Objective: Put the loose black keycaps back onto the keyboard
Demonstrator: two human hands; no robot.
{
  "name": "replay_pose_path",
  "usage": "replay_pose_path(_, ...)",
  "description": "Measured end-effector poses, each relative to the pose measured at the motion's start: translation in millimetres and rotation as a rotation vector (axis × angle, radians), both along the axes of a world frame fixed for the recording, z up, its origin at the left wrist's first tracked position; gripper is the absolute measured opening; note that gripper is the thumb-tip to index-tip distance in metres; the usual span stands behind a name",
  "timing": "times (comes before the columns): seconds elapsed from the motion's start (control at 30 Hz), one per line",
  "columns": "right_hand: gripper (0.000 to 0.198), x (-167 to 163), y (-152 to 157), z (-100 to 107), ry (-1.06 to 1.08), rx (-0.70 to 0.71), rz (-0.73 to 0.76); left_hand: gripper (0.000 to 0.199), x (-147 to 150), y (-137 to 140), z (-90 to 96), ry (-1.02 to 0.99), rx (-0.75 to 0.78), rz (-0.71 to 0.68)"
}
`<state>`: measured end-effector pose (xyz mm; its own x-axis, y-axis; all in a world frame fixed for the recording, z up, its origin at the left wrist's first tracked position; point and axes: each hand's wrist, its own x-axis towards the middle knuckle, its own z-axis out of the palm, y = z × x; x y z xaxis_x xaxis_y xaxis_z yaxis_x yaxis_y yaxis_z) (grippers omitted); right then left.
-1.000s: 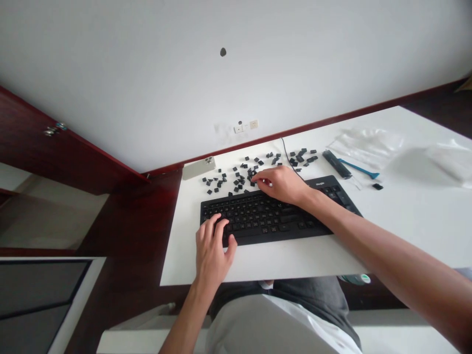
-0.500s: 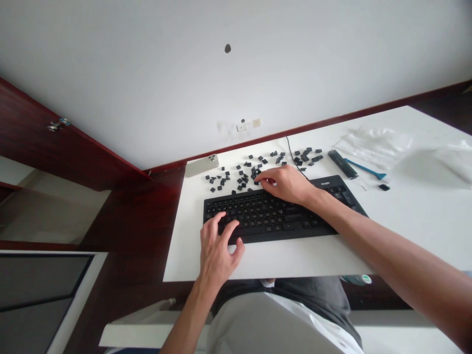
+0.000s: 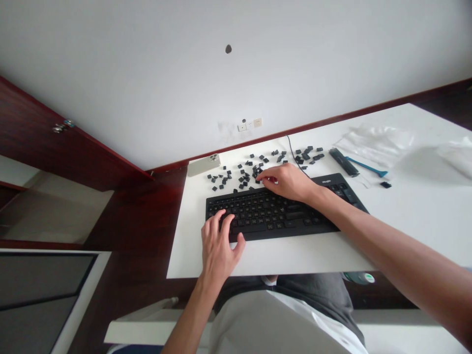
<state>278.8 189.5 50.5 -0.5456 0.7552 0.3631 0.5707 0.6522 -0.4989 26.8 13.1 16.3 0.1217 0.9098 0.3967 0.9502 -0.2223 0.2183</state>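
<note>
A black keyboard [image 3: 258,231] lies on the white table, its key area partly bare of caps. My left hand [image 3: 219,241] rests over the keyboard's left end, fingers spread and thumb at the front edge; nothing is held in it. Beyond the back edge, my right hand [image 3: 285,182] reaches across the keyboard with thumb and index finger pinched together on a small black keycap [image 3: 258,180] at the edge of a loose cluster. Many more black keycaps [image 3: 241,179] are scattered behind the keyboard. My right forearm covers part of its right side.
A phone [image 3: 203,165] lies at the table's back left corner. To the right are a dark wrapped bundle [image 3: 343,162], a blue pry tool [image 3: 367,167], a small black piece [image 3: 385,185] and clear plastic bags [image 3: 376,142]. A cable [image 3: 291,146] runs toward the wall.
The left hand's index finger has drawn closer to the other fingers. My right hand stays at the same keycap cluster. The whole view has shifted slightly.
</note>
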Motion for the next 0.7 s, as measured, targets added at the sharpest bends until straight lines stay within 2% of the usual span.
replay_pose_path(0.57, 0.029, -0.7, 1.0, -3.1, -0.011, -0.037, 0.044, 0.036, -0.8, -1.8, -1.7, 0.026, 0.003, 0.007)
replay_pose_path(0.7, 0.028, -0.7, 1.4, -3.8, -0.006, -0.040, 0.040, 0.043, -1.9, -2.0, -2.4, 0.015, 0.021, -0.009)
